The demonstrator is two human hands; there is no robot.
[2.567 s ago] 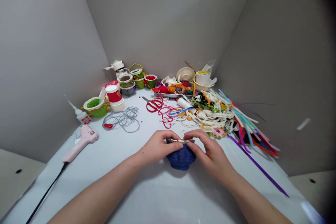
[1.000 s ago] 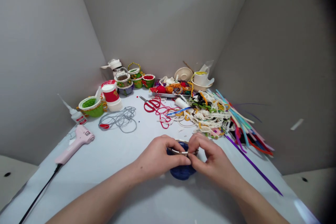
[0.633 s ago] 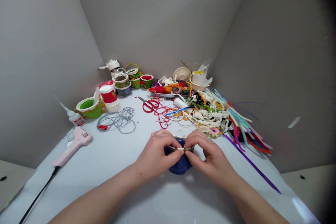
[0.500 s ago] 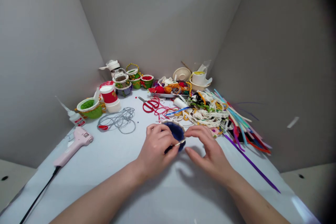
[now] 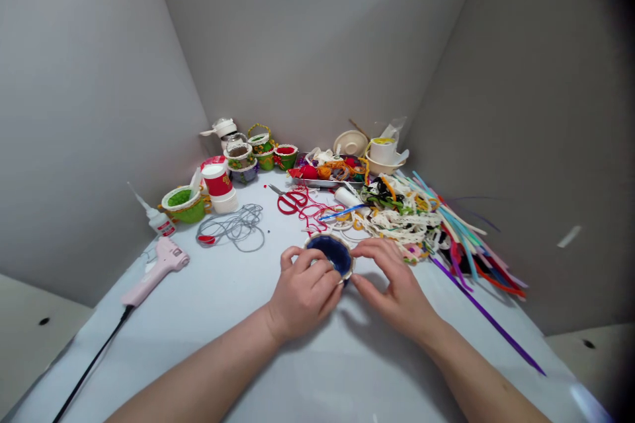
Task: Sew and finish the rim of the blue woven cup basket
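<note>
A small blue basket (image 5: 336, 252), round with a pale scalloped rim, is tilted so that its dark blue inside faces up and towards me. My left hand (image 5: 306, 287) grips its near left rim, some fingers reaching over the edge and the thumb low on the outside. That hand hides part of the rim and wall. At the basket's right side is my right hand (image 5: 391, 287), thumb and fingers apart; its fingertips are at or against the rim, and I cannot tell whether they press on it.
A pink glue gun (image 5: 156, 271) and a glue bottle (image 5: 161, 221) lie at left, near tangled grey cord (image 5: 235, 228). Red scissors (image 5: 292, 201), a yarn tray (image 5: 327, 182) and finished small baskets (image 5: 241, 158) stand behind. Lace trims (image 5: 401, 221) and pipe cleaners (image 5: 466, 225) spread at right.
The basket has turned from upright side view to mouth-up and shifted slightly away. Both hands pinched its rim earlier; my left now wraps over it, and my right has let go with fingers spread.
</note>
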